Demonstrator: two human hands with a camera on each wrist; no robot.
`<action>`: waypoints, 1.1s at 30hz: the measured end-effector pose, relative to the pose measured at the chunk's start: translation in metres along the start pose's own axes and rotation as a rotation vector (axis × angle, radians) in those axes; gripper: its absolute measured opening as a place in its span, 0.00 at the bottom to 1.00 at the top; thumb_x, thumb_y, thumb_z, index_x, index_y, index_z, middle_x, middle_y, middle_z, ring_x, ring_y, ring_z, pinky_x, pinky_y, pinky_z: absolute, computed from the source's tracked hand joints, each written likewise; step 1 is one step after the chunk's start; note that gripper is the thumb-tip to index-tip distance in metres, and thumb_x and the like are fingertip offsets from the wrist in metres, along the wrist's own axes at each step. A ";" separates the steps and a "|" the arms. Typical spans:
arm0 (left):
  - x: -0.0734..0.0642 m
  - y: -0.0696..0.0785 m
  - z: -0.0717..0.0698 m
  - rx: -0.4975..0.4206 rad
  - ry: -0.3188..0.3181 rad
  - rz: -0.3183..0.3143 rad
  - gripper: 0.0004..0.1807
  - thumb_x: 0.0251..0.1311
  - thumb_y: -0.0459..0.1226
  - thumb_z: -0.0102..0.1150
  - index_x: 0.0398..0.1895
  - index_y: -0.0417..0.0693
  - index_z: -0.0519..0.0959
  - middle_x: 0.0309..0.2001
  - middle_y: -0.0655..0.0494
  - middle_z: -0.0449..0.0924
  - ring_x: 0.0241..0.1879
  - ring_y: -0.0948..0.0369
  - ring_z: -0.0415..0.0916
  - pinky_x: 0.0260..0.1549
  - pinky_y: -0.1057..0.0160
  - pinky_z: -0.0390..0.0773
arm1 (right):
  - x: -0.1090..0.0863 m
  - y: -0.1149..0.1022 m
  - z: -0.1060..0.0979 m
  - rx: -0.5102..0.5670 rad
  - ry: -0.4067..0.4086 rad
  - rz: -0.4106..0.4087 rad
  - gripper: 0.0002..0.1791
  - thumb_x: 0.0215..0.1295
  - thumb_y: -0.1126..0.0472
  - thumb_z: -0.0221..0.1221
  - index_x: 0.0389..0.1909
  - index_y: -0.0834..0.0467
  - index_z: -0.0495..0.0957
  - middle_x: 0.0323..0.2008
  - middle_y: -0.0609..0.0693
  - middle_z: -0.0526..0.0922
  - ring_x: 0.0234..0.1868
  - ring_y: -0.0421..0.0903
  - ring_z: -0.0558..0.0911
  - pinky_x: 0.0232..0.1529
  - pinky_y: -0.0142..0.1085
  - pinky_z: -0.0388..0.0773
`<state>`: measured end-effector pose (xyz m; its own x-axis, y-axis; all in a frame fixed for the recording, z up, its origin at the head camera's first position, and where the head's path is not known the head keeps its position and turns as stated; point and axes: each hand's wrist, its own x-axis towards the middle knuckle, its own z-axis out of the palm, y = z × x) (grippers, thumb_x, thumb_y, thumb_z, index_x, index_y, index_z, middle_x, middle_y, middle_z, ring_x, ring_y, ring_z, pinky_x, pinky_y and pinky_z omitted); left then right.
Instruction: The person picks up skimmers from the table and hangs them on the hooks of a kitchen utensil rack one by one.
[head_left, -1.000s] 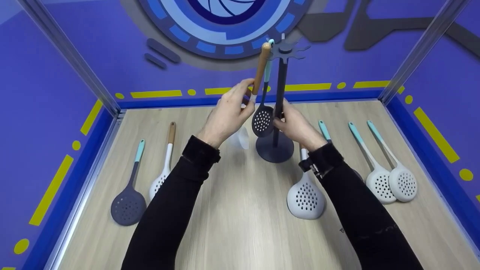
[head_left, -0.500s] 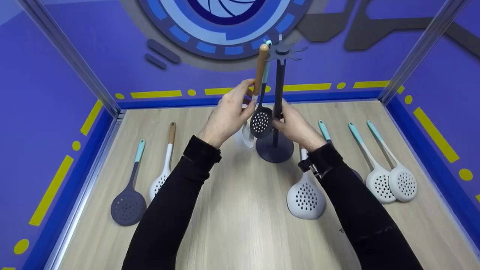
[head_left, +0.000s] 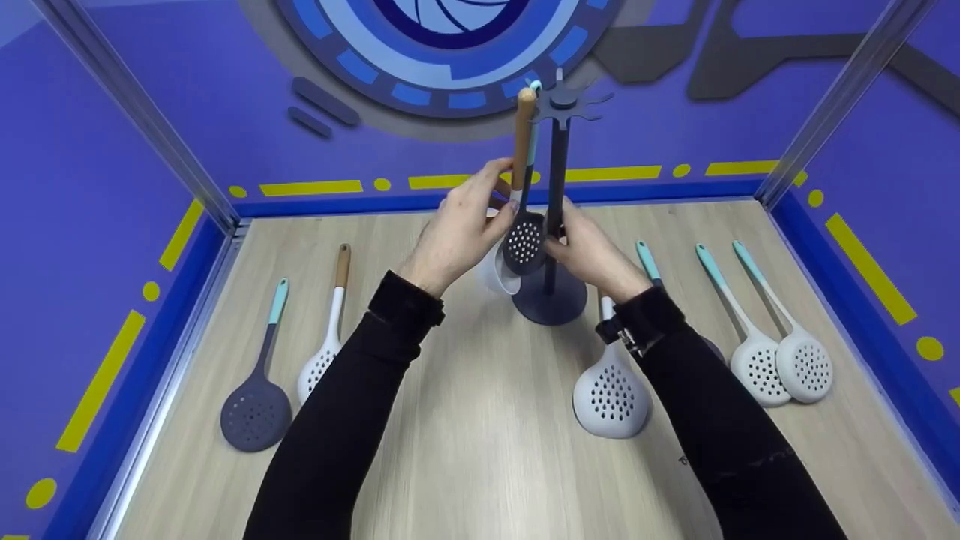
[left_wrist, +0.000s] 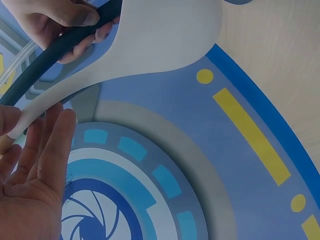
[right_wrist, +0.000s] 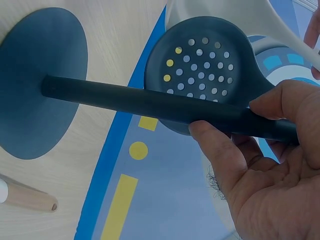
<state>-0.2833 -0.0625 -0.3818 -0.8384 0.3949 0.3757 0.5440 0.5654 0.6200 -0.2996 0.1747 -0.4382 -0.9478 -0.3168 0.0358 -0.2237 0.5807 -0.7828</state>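
My left hand (head_left: 465,225) pinches a white ladle (head_left: 498,279) near the lower end of its wooden handle (head_left: 523,139), thumb on the near side. The handle points up, its top close to the stand's hooks. In the left wrist view the ladle's smooth white head (left_wrist: 170,37) fills the top. My right hand (head_left: 596,244) grips the black pole of the utensil stand (head_left: 559,165), thumb and fingers around it. A black slotted spoon (head_left: 523,244) with a teal handle hangs from the stand, between the ladle and the pole. The stand's round base (right_wrist: 42,120) rests on the table.
On the left of the table (head_left: 465,450) lie a dark slotted turner (head_left: 256,412) and a white slotted spoon (head_left: 319,367). A white skimmer (head_left: 611,394) lies near my right forearm, partly covered. Two white skimmers (head_left: 761,367) overlap at right. Printed walls (head_left: 637,142) surround the table.
The ladle has moved slightly right, its head now overlapping behind the hanging black slotted spoon. The stand's top has shifted slightly left. My right hand keeps its grip on the pole.
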 end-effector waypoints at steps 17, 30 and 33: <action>-0.005 -0.008 0.000 0.017 0.011 0.005 0.28 0.91 0.38 0.59 0.87 0.47 0.72 0.60 0.48 0.89 0.59 0.55 0.91 0.62 0.58 0.94 | 0.000 -0.001 0.001 -0.008 0.009 -0.017 0.27 0.88 0.69 0.59 0.82 0.62 0.69 0.67 0.68 0.85 0.70 0.66 0.87 0.67 0.58 0.87; -0.010 -0.019 -0.001 0.030 0.006 -0.034 0.29 0.88 0.37 0.60 0.87 0.46 0.72 0.62 0.45 0.89 0.59 0.51 0.94 0.62 0.56 0.93 | 0.000 0.002 0.001 0.021 0.024 0.023 0.24 0.89 0.69 0.57 0.80 0.62 0.70 0.67 0.67 0.85 0.70 0.64 0.87 0.65 0.57 0.90; -0.011 -0.022 -0.001 0.034 -0.001 -0.054 0.29 0.88 0.38 0.61 0.87 0.47 0.73 0.63 0.46 0.89 0.59 0.52 0.93 0.62 0.56 0.93 | 0.000 0.002 0.001 0.026 0.028 0.033 0.21 0.90 0.68 0.57 0.77 0.63 0.70 0.67 0.67 0.84 0.70 0.65 0.87 0.66 0.58 0.91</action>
<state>-0.2859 -0.0797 -0.3985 -0.8668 0.3635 0.3414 0.4984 0.6102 0.6158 -0.2997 0.1755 -0.4404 -0.9607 -0.2761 0.0271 -0.1867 0.5710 -0.7995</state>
